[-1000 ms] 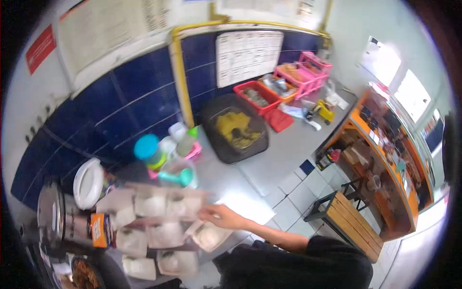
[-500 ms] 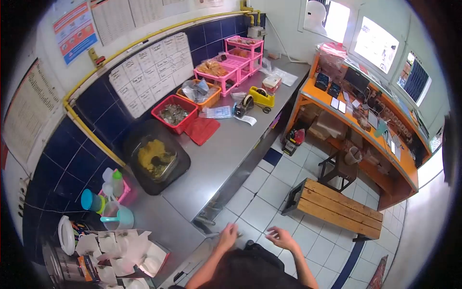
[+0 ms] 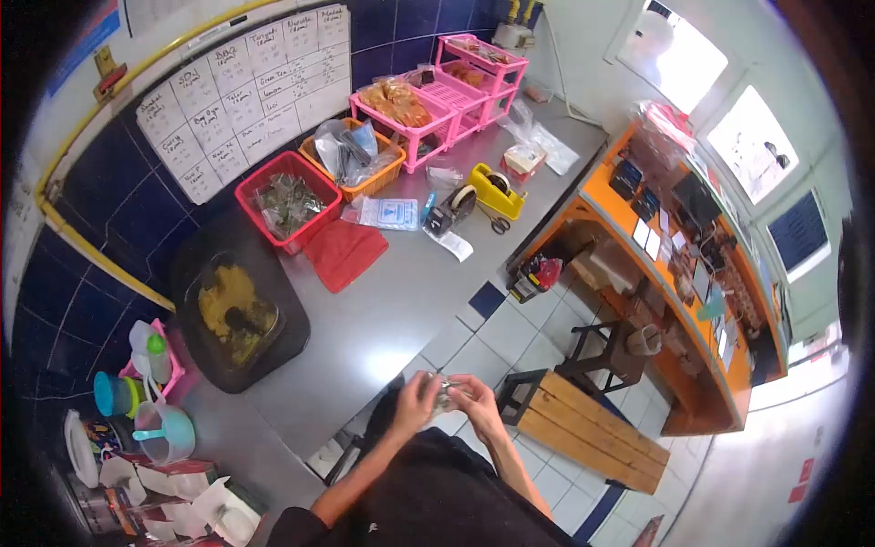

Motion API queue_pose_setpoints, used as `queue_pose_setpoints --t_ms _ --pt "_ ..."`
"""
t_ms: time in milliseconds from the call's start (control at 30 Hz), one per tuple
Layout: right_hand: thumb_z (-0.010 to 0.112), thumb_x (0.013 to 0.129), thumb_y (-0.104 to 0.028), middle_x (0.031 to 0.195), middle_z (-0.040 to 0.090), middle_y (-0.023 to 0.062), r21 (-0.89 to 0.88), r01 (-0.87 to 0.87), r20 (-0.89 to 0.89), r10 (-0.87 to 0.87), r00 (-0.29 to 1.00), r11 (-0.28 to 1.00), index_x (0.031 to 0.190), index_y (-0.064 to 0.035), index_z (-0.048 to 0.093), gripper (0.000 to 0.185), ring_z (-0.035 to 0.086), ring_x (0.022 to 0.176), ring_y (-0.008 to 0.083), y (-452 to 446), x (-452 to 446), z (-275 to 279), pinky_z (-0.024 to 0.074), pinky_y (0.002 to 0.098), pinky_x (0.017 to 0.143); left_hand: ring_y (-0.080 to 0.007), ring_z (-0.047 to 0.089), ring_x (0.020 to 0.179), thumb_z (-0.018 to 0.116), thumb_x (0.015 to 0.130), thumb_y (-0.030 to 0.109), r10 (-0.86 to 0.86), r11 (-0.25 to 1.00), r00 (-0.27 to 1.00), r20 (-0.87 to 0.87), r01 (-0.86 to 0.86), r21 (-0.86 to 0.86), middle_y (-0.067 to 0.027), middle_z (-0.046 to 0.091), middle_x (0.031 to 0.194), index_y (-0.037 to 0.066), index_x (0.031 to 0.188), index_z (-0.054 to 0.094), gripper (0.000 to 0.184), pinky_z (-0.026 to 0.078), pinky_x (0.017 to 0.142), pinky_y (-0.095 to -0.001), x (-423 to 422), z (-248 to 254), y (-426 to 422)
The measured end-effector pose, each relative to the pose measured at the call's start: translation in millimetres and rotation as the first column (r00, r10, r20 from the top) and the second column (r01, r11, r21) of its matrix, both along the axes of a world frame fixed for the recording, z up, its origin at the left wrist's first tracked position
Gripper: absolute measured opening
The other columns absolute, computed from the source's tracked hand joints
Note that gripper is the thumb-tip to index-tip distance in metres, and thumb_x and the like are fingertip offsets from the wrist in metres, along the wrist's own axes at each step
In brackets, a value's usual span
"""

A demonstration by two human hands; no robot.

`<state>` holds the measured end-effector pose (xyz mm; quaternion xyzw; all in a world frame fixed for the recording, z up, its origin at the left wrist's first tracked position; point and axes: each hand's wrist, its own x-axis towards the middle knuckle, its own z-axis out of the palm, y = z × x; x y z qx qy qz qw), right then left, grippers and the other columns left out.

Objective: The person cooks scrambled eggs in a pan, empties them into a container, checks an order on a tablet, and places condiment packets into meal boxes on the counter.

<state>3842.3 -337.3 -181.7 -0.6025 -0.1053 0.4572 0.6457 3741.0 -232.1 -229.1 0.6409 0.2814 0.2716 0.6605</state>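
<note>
In front of my body, my left hand (image 3: pixel 416 401) and my right hand (image 3: pixel 477 397) are close together. The fingers of both pinch a small clear plastic packet (image 3: pixel 444 397), whose contents are too small to make out. The hands are just off the front edge of the steel counter (image 3: pixel 365 319). On that counter, a red basket (image 3: pixel 332 202) holds several similar-looking clear packets (image 3: pixel 290 204). Beside it lies a folded red cloth (image 3: pixel 343 254). A black tray (image 3: pixel 196 351) bears a clear container with yellow powder (image 3: pixel 228 296).
Along the wall stand an orange basket (image 3: pixel 390 173) and pink racks (image 3: pixel 428 137). A yellow tape dispenser (image 3: pixel 499 191), scissors (image 3: pixel 500 224) and a label roll (image 3: pixel 453 214) sit near the counter's edge. A wooden bench (image 3: pixel 588 428) is on the floor to my right.
My hands, apart before, have come together with the packet between them. The view has turned and moved nearer the counter, bringing the baskets closer.
</note>
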Motion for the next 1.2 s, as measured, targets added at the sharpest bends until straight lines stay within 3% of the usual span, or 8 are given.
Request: queue_pose_setpoints --t_ms 133,267,333,367,533,767,1100,1200 --pt "0.055 0.096 -0.013 0.102 0.065 0.0123 -0.034 -0.035 0.105 0.038 0.994 0.999 0.123 0.0005 0.053 0.030 0.064 0.087 0.0176 55.8 45.8 5.4 0.0536 0.0311 0.078 -0.0109 0.049 0.059 0.039 0.100 0.045 0.148 0.986 0.968 -0.201 -0.161 -0.051 -0.0019 0.056 0.068 0.005 0.076 0.060 0.051 0.038 0.054 -0.0288 26.7 31.7 133.5" --pt "0.051 0.098 -0.013 0.101 0.065 0.0137 -0.136 0.062 0.157 -0.040 0.987 0.989 0.119 0.0012 0.055 0.026 0.065 0.086 0.0188 68.3 98.5 -13.7 0.0538 0.0317 0.078 -0.0189 0.054 0.060 0.040 0.102 0.037 0.574 0.755 0.811 0.115 -0.578 0.309 -0.0091 0.059 0.070 0.000 0.080 0.057 0.046 0.041 0.056 -0.0377 49.2 84.5 295.8" --pt "0.053 0.097 -0.015 0.097 0.065 0.0117 -0.156 0.094 0.136 -0.073 0.988 0.983 0.116 0.0008 0.057 0.025 0.065 0.083 0.0172 68.9 124.2 -26.3 0.0529 0.0295 0.074 -0.0229 0.058 0.075 0.042 0.102 0.033 0.691 0.676 0.698 0.186 -0.716 0.174 -0.0147 0.063 0.084 -0.004 0.088 0.057 0.042 0.044 0.067 -0.0405 65.1 124.3 357.5" --pt "0.054 0.097 -0.016 0.094 0.066 0.0093 -0.180 0.106 0.142 -0.081 0.987 0.978 0.114 -0.0001 0.058 0.024 0.064 0.081 0.0151 69.8 136.5 -29.4 0.0518 0.0273 0.072 -0.0247 0.060 0.078 0.041 0.102 0.033 0.718 0.455 0.644 0.265 -0.722 0.520 -0.0147 0.063 0.085 -0.004 0.091 0.058 0.043 0.046 0.072 -0.0373 68.6 119.3 398.3" --pt "0.055 0.096 -0.015 0.089 0.066 0.0085 -0.295 0.022 0.294 0.069 0.953 0.955 0.109 0.0010 0.060 0.021 0.064 0.078 0.0144 90.1 201.3 -40.0 0.0512 0.0274 0.070 -0.0298 0.055 0.106 0.047 0.099 0.031 0.835 0.285 0.549 0.049 -0.506 0.814 -0.0158 0.059 0.113 0.003 0.116 0.059 0.035 0.044 0.091 -0.0370 68.3 60.6 487.1" --pt "0.061 0.087 -0.010 0.090 0.064 0.0111 -0.321 -0.058 0.670 0.270 0.692 0.945 0.103 -0.0016 0.059 0.018 0.062 0.071 0.0201 168.1 310.1 -61.6 0.0504 0.0307 0.065 -0.0216 0.061 0.091 0.048 0.100 0.022 0.699 0.688 0.688 -0.195 -0.574 0.444 -0.0115 0.064 0.098 0.000 0.111 0.060 0.028 0.048 0.082 -0.0340 97.3 6.5 262.1" --pt "0.067 0.081 -0.011 0.074 0.059 0.0074 -0.420 -0.471 0.696 0.608 0.381 0.776 0.113 -0.0132 0.054 0.035 0.060 0.062 0.0246 230.4 371.4 -105.5 0.0478 0.0370 0.056 -0.0315 0.065 0.083 0.050 0.095 0.024 0.391 0.526 0.201 -0.898 -0.849 0.039 -0.0177 0.066 0.089 0.004 0.097 0.067 0.026 0.051 0.074 -0.0427 52.3 -186.7 -205.0" --pt "0.067 0.081 -0.016 0.067 0.058 0.0059 -0.482 -0.436 0.761 0.609 0.221 0.760 0.115 -0.0175 0.054 0.037 0.061 0.061 0.0268 231.5 373.4 -111.2 0.0478 0.0399 0.055 -0.0329 0.066 0.085 0.051 0.094 0.025 -0.019 0.826 0.038 -0.999 -0.562 -0.037 -0.0170 0.067 0.091 0.005 0.103 0.066 0.027 0.052 0.074 -0.0454 41.3 -227.0 -262.5"
